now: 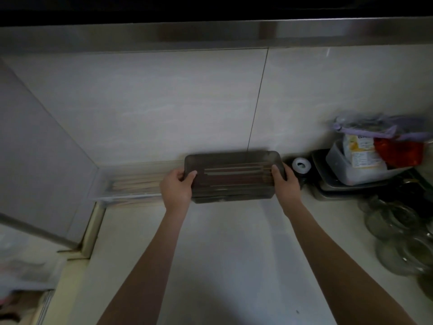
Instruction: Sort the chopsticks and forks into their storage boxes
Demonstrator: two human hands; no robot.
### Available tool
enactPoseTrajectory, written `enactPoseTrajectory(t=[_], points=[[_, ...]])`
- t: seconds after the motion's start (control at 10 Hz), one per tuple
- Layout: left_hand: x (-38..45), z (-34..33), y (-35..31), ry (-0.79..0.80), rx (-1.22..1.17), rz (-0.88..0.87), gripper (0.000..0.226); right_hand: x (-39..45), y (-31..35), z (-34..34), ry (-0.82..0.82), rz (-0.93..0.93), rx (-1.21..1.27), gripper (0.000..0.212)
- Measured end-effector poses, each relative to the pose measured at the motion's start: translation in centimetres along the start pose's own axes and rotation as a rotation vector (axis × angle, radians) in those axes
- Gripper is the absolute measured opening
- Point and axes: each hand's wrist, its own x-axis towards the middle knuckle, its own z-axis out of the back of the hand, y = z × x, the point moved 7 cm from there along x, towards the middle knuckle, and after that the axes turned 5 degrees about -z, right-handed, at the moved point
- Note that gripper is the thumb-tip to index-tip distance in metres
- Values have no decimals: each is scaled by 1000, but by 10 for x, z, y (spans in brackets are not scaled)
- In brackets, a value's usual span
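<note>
A dark smoky translucent storage box (234,160) with a lid sits at the back of the counter against the tiled wall. Several chopsticks (236,172) show through its lid, lying lengthwise. My left hand (177,186) grips the box's left end, thumb on the lid. My right hand (284,181) grips its right end the same way. To the left, a clear storage box (131,184) in the corner holds light wooden chopsticks. No forks are visible.
Right of the dark box stand a small white ring-shaped object (301,165), a stack of trays with a plastic tub and food packets (358,163), and several glass jars (398,233). The pale counter (222,254) stretches toward me.
</note>
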Motion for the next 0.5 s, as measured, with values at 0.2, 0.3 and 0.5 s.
enactPoseTrajectory(t=[0.2,0.3,0.5], points=[[2,3,-3,28,-28,47,24,5,2,-2,22,5,-25,47],[4,3,-2,58,-23,69,26,5,2,-2,114,-116,-22,50],[5,22,-18,95,146,-61,19,11,8,24,148,-200,-9,54]])
